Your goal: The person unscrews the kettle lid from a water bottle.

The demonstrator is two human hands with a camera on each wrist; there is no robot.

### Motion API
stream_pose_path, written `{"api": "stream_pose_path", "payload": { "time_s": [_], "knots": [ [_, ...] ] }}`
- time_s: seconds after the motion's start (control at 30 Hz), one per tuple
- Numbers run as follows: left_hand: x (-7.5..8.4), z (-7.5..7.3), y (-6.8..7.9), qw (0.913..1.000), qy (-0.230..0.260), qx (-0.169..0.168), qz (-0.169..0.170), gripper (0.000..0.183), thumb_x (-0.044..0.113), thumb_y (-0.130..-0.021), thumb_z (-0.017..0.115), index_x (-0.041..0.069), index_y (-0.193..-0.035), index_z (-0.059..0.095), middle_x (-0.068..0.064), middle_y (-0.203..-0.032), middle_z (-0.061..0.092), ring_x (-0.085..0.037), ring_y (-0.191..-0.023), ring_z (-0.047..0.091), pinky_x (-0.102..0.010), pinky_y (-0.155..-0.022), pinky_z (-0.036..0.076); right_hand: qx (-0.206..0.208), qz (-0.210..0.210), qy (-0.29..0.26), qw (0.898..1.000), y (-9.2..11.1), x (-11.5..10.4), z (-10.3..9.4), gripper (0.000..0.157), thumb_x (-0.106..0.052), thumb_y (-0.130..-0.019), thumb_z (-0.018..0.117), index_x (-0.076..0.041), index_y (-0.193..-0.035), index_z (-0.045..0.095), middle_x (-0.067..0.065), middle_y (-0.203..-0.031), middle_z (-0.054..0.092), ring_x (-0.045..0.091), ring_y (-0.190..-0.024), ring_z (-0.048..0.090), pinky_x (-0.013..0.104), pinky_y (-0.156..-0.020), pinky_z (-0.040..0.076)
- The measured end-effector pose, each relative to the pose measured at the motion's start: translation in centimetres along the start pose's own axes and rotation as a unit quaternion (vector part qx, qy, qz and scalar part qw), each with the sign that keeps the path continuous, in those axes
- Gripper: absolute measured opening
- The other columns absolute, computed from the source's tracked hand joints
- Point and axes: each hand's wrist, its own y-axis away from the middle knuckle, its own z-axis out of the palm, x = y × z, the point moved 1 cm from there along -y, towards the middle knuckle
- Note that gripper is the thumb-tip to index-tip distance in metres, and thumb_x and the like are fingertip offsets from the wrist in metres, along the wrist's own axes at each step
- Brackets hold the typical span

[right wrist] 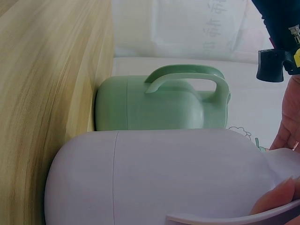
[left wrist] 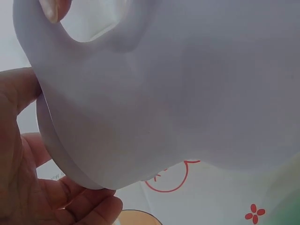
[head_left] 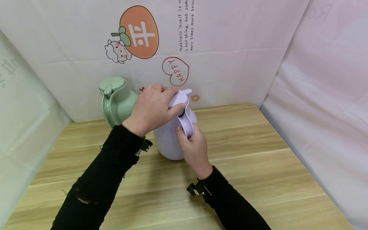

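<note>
A lilac thermos jug (head_left: 168,142) stands upright on the wooden table. My right hand (head_left: 196,148) grips its handle (head_left: 188,125), thumb on the side facing me. From the left, my left hand (head_left: 152,108) holds the lilac lid (head_left: 179,99) at the jug's top between thumb and fingers. A thin dark gap shows under the lid beside the thumb. In the left wrist view, the fingertips (left wrist: 105,211) curl round the lid's edge, and the jug's pale body (left wrist: 197,93) fills most of the picture.
A green jug (head_left: 122,103) of the same kind stands at the back left, partly behind my left hand; its lid is on. A printed white cloth (head_left: 230,48) hangs along the table's back edge, with more cloth at both sides. Wooden tabletop (head_left: 244,150) extends to the right.
</note>
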Motion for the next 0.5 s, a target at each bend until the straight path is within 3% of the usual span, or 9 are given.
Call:
{"api": "stream_pose_path", "payload": {
  "time_s": [0.5],
  "knots": [
    [0.55,0.26,-0.08,0.9981,-0.034,-0.010,-0.050,0.066,0.067,-0.094,0.060,0.018,-0.136,0.068,-0.018,-0.109,0.066,-0.034,-0.094,0.056,-0.043,-0.075,0.047,-0.011,-0.002,-0.013,1.000,0.10,-0.03,-0.05,0.029,-0.029,-0.101,0.066,-0.008,-0.083,0.058,-0.001,-0.069,0.042,0.014,-0.061,0.046,0.029,-0.052,0.035]
  ]
}}
